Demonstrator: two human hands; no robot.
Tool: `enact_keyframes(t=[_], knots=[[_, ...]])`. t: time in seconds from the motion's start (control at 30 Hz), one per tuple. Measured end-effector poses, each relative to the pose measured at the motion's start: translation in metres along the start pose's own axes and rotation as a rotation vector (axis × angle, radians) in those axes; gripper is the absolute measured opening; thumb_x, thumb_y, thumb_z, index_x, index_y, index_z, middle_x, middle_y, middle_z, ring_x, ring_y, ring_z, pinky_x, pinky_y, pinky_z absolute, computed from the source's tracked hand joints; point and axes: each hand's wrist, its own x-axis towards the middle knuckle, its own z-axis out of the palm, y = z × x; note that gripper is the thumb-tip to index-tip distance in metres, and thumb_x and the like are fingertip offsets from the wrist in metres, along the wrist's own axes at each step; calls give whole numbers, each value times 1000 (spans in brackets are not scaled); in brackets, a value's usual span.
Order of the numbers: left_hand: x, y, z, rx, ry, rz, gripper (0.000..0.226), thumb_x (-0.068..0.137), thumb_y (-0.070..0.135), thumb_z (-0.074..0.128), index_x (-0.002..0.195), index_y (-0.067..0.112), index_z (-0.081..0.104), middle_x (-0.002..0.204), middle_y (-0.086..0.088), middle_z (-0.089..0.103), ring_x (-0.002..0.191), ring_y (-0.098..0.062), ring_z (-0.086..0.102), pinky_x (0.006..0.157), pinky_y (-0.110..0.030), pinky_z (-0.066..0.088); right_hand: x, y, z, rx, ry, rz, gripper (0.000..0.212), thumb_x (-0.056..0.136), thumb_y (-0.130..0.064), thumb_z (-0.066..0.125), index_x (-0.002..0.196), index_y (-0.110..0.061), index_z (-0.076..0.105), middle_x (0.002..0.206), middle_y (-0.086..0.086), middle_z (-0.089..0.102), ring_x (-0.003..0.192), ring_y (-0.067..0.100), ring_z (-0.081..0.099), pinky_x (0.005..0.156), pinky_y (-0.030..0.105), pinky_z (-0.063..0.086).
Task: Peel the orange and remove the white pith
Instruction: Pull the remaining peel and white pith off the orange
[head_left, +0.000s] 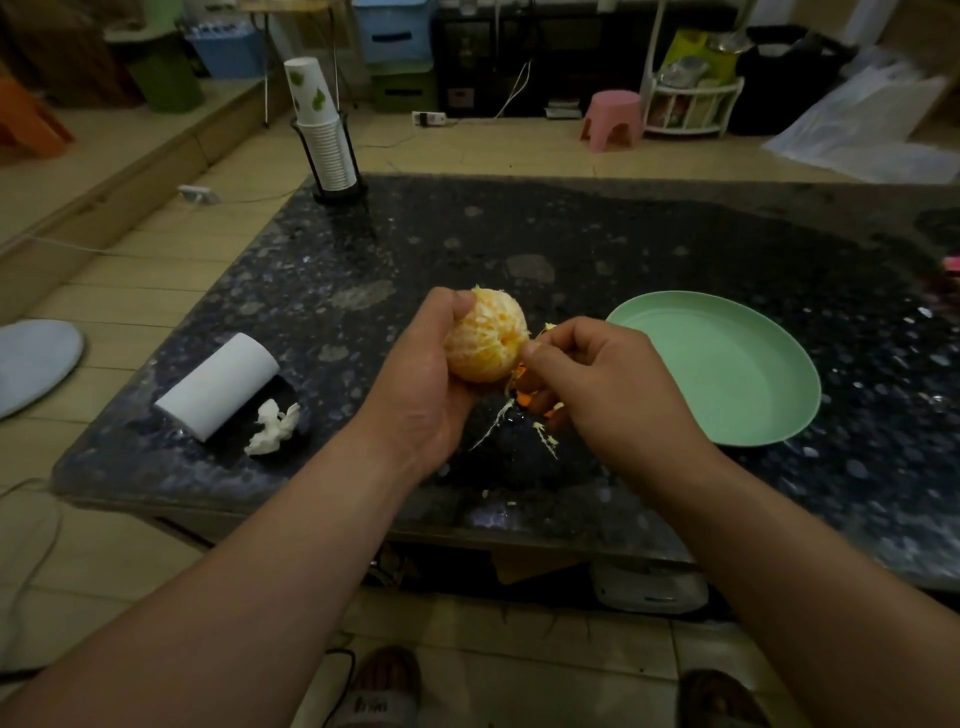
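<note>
My left hand (421, 374) grips a peeled orange (485, 338) above the dark stone table; thumb on top, fingers behind. The fruit is bare of skin and streaked with white pith. My right hand (602, 384) touches the orange's right side, thumb and forefinger pinched on a bit of pith at its edge. Under that hand lie orange peel pieces (524, 397) and thin white pith strands (491, 426) on the table.
An empty green plate (727, 364) sits right of my hands. At the left lie a white paper roll (218, 384) and a crumpled tissue (272, 426). A stack of paper cups in a holder (324, 130) stands at the table's far left corner.
</note>
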Motion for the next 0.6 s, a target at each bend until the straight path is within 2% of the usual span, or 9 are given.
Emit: enact_keyframes(t=[0.17, 0.33, 0.5, 0.6], knots=[[-2, -2, 3, 67, 38, 32, 22, 106, 24, 49, 114, 11, 64, 109, -12, 67, 95, -25, 66, 66, -31, 57, -2, 0, -1, -21, 6, 3, 15, 102, -22, 65, 89, -19, 71, 80, -1, 78, 70, 15, 76, 62, 31, 61], [-3, -3, 4, 70, 42, 37, 22, 107, 24, 49, 117, 11, 63, 111, -12, 68, 97, -25, 67, 69, -32, 58, -2, 0, 0, -37, 10, -10, 15, 102, -20, 65, 88, -20, 71, 79, 0, 78, 68, 14, 75, 61, 29, 59], [-4, -2, 4, 40, 8, 32, 24, 107, 24, 48, 100, 14, 68, 88, -3, 75, 88, -21, 70, 76, -36, 58, -3, 0, -1, -6, 1, -18, 16, 103, -17, 63, 89, -17, 71, 79, 1, 78, 69, 17, 75, 62, 32, 60], [-3, 0, 2, 38, -5, 35, 23, 107, 25, 48, 100, 15, 68, 84, -1, 76, 84, -19, 71, 74, -35, 59, -4, -2, -3, 19, -12, -11, 15, 103, -17, 63, 91, -17, 72, 81, 1, 79, 71, 17, 75, 62, 29, 58]])
